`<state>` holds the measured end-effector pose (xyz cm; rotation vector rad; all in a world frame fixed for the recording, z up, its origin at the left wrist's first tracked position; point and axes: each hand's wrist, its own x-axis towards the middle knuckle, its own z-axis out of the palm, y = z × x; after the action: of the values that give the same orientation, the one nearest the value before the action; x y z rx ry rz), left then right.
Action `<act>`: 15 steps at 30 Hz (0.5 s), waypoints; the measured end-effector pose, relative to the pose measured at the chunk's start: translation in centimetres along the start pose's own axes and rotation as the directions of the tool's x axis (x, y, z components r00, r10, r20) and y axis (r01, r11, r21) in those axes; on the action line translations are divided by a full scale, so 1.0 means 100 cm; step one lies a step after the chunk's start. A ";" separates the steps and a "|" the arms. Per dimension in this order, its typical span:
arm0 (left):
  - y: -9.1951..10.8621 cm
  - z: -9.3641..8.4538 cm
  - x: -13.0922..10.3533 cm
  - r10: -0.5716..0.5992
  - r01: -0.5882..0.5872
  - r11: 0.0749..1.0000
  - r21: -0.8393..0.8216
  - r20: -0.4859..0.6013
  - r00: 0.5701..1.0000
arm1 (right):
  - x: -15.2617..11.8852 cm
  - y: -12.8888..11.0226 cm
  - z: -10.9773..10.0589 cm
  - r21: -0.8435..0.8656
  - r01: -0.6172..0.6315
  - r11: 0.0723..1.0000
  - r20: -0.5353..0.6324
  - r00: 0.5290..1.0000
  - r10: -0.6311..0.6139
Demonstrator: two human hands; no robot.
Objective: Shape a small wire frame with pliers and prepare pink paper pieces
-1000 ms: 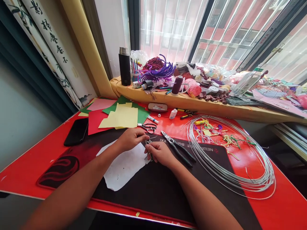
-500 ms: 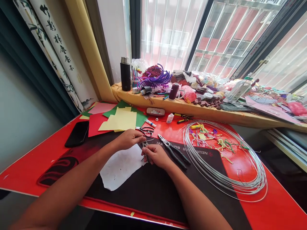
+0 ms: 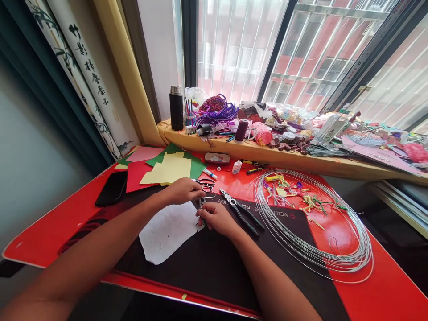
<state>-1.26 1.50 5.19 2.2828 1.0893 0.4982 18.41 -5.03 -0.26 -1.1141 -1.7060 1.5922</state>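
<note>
My left hand (image 3: 183, 191) is closed in a pinch on the upper end of a small piece of bent silvery wire (image 3: 202, 202). Just below and to its right, my right hand (image 3: 216, 217) pinches the lower part of the same wire. The exact shape of the wire is too small to make out, and the fingers partly cover it. Under and left of the hands lies a cut sheet of white paper (image 3: 167, 234). Dark-handled pliers (image 3: 242, 213) rest on the black mat (image 3: 207, 267), right of my right hand. Scissors (image 3: 206, 185) lie just beyond my left hand.
A big coil of silvery wire (image 3: 267, 232) lies on the right, with coloured scraps (image 3: 312, 203) inside it. Coloured paper sheets (image 3: 172, 169), a black phone (image 3: 112, 188) and a glue bottle (image 3: 236, 166) lie farther back. A thermos (image 3: 176, 109) and yarn crowd the windowsill.
The view has shifted slightly. Both hands stay together on the wire, with only small finger movement. The paper, pliers and coil look unmoved.
</note>
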 end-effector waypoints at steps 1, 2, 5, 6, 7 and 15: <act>0.001 0.001 0.001 -0.002 0.003 1.000 0.030 -0.012 1.000 | 0.000 0.000 0.001 -0.006 -0.009 1.000 -0.017 1.000 0.009; 0.001 0.002 0.002 -0.003 0.005 0.998 0.058 -0.024 1.000 | 0.001 0.001 0.001 -0.013 -0.017 1.000 -0.033 0.999 0.017; 0.002 0.004 0.005 -0.014 0.019 0.992 0.124 -0.042 0.999 | 0.002 0.003 0.004 -0.046 -0.028 0.999 -0.066 0.997 0.025; 0.002 0.004 0.006 -0.021 0.027 0.990 0.140 -0.045 0.999 | 0.003 0.004 0.004 -0.063 -0.029 0.998 -0.077 0.997 0.024; 0.003 0.004 0.007 -0.028 0.035 0.987 0.155 -0.044 0.999 | 0.004 0.005 0.005 -0.084 -0.031 0.996 -0.090 0.996 0.024; 0.008 -0.001 0.012 -0.116 0.108 0.943 0.315 0.007 0.993 | 0.007 0.008 0.011 -0.165 -0.043 0.985 -0.153 0.988 0.017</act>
<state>-0.12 2.04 5.86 2.4697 1.3595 0.2621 17.29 -5.04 -1.36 -1.3139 -1.7546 1.3633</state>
